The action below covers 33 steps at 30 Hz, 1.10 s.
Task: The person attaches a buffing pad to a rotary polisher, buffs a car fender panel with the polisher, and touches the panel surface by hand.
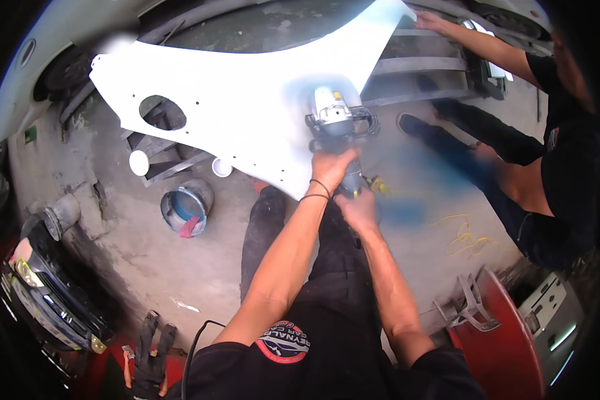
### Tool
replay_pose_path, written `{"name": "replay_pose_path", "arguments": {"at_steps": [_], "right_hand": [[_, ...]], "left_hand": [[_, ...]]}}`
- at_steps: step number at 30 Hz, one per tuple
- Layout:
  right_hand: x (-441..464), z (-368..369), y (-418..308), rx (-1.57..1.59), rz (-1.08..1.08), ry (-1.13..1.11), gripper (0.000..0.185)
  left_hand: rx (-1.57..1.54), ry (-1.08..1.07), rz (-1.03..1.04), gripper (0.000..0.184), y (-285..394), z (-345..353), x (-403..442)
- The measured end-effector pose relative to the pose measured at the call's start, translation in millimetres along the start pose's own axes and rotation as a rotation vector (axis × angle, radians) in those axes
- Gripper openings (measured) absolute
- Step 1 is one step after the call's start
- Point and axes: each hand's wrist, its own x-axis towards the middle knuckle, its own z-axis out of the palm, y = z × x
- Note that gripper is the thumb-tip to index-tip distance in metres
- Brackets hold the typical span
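A white car fender [233, 93] lies across a metal stand in front of me. Over its right part is an electric polisher [333, 110], with a silver head and a dark, wire-like side handle; its working face is hidden. My left hand [333, 168], with dark bands at the wrist, is wrapped around the polisher's body. Lower down, my right hand [359, 208] is closed around the rear grip and slightly blurred. At the fender's upper right tip, another person's hand [431, 22] touches the edge.
A bucket [203, 190] with a pink cloth [190, 227] over its rim stands on the floor at left. Yellow cord [470, 237] lies at right, near a standing co-worker [567, 160]. A red panel [500, 340] is at lower right, a dark car front [53, 293] at lower left.
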Motion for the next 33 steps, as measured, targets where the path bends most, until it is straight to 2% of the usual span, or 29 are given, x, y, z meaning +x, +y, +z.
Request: {"name": "replay_pose_path", "arguments": {"at_steps": [1,5,7,10,11,13,14,16,18,19,20,21,23,27,29,30,31,33], "right_hand": [[13.9,-17.3,-6.8,-0.021,0.062,0.014,0.038],[66.2,-84.5,-42.9,0.073,0.047,0.014,0.028],[96.8,-109.2,-58.2,0.141,0.090,-0.042,0.019],[140.2,-122.6,-48.0,0.215,0.042,-0.043,0.025],[145.2,-127.2,-41.3,0.215,0.046,-0.057,0.025],[139.2,-137.5,-41.0,0.124,0.035,-0.092,0.018],[135.3,-136.0,-26.9,0.123,0.033,-0.104,0.018],[117.4,-131.2,20.3,0.048,-0.114,-0.021,0.028],[78.7,-140.2,35.6,0.006,-0.002,-0.121,0.039],[61.5,-140.7,48.8,-0.044,-0.061,-0.093,0.039],[44.8,-141.8,56.2,-0.057,-0.077,-0.095,0.040],[37.1,-143.4,72.7,-0.163,0.004,-0.134,0.040],[25.5,-146.6,81.5,-0.123,0.021,-0.178,0.040],[48.7,-143.9,80.4,-0.166,-0.010,-0.146,0.040],[67.4,-140.8,46.9,-0.029,-0.179,0.007,0.043],[94.2,-137.6,57.1,-0.007,-0.177,-0.014,0.038],[121.3,-134.7,68.0,0.014,-0.173,-0.035,0.033],[132.2,-140.2,21.8,-0.015,-0.097,-0.059,0.032]], "left_hand": [[0.034,-0.018,0.015,0.048,4.6,20.3,13.4],[0.139,-0.018,0.121,0.053,19.7,98.5,81.1],[0.197,0.068,0.143,0.078,25.5,131.1,114.9],[0.260,0.087,0.108,0.087,36.8,158.6,141.3],[0.264,0.099,0.103,0.087,36.1,162.0,139.0],[0.265,0.146,0.158,0.058,27.3,165.4,124.7],[0.270,0.130,0.177,0.055,20.0,162.9,110.3],[0.216,0.074,0.127,0.052,-8.8,154.8,79.0],[0.206,0.080,0.064,0.048,-50.6,144.8,42.0],[0.195,0.093,0.007,0.045,-65.6,141.5,21.0],[0.271,0.084,0.075,0.042,-88.4,135.5,9.5],[0.228,0.082,0.077,0.042,-97.4,134.0,-5.4],[0.121,0.111,0.002,0.041,-112.8,133.8,-19.5],[0.221,0.106,0.011,0.047,-95.6,141.2,2.6],[0.314,0.092,0.015,0.052,-77.1,146.8,33.8],[0.366,0.076,-0.003,0.054,-62.7,149.4,51.5],[0.293,0.126,0.051,0.053,-50.4,155.0,65.5],[0.183,0.158,0.204,0.052,-28.9,160.5,85.6]]}}
